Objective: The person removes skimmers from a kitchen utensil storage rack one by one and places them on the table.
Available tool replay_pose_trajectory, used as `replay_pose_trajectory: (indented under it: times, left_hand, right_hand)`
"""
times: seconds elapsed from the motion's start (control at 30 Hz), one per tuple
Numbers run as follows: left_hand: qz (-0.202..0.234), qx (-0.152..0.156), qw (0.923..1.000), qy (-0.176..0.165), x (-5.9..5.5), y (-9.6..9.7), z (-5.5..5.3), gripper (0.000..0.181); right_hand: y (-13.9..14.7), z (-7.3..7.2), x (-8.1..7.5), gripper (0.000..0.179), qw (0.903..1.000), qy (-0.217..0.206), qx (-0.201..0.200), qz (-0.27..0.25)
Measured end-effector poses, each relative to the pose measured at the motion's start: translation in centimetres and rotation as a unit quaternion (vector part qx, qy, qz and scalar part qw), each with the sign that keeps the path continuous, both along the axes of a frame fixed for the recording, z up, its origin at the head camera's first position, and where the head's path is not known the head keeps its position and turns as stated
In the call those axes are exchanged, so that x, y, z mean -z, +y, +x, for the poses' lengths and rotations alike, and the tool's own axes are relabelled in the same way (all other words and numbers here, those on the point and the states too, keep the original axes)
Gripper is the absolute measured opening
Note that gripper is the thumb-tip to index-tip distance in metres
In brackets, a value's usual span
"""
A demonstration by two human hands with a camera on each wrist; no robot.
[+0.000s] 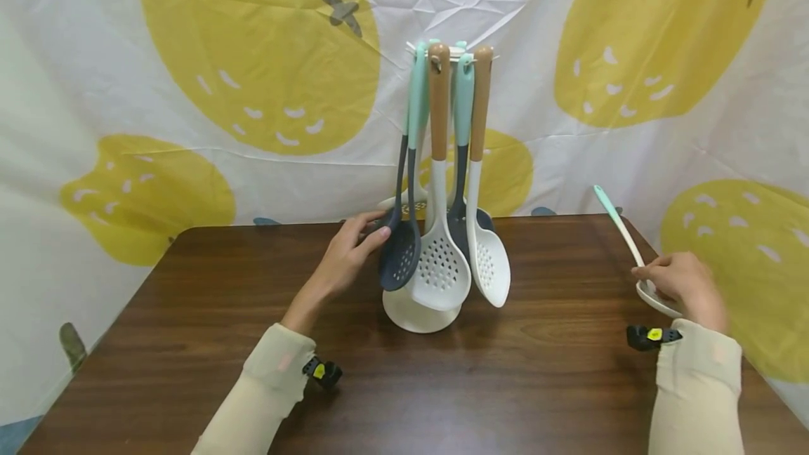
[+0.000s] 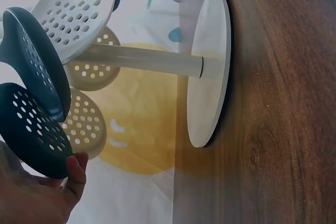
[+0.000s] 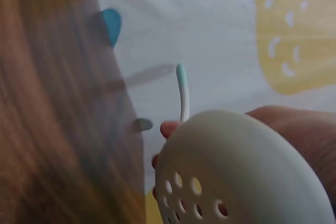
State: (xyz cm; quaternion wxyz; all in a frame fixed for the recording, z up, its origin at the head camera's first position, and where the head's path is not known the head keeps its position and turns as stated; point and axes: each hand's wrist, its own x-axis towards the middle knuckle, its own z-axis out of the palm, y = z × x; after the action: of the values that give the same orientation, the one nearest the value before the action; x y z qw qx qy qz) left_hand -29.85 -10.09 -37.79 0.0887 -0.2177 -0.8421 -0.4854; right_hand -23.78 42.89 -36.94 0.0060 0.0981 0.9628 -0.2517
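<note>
At the left of a hanging utensil rack, my left hand pinches the rim of a dark grey slotted spoon, thumb and fingertips at its perforated bowl. Another dark slotted spoon hangs right beside it. My right hand, over the table's right side, grips a white slotted spoon low on its handle, close to the bowl. Its mint-tipped handle points away toward the back. In the right wrist view the spoon's pale bowl hides much of that hand.
A white skimmer and a white slotted spoon, both wooden-handled, hang at the rack's front. More utensils hang behind them. The rack's round base stands on a dark wooden table. A lemon-print cloth hangs along the back.
</note>
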Motion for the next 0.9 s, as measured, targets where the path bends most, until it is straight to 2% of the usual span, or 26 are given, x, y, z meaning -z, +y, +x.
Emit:
replay_pose_trajectory:
  times: [0.27, 0.5, 0.9]
  left_hand:
    - [-0.002, 0.0, 1.0, 0.001, -0.2, 0.1, 0.0, 0.053]
    - [-0.003, 0.001, 1.0, -0.008, -0.1, 0.0, 0.1, 0.054]
    - [-0.006, 0.0, 0.9999, -0.009, 0.0, -0.1, 0.1, 0.055]
  right_hand:
    - [0.3, 0.4, 1.4, 0.038, 0.9965, 0.016, 0.081, -0.01]
    - [-0.3, 0.4, 2.0, 0.041, 0.9902, 0.016, 0.137, 0.021]
    - [-0.6, -0.2, 2.9, 0.044, 0.9904, 0.005, 0.135, 0.031]
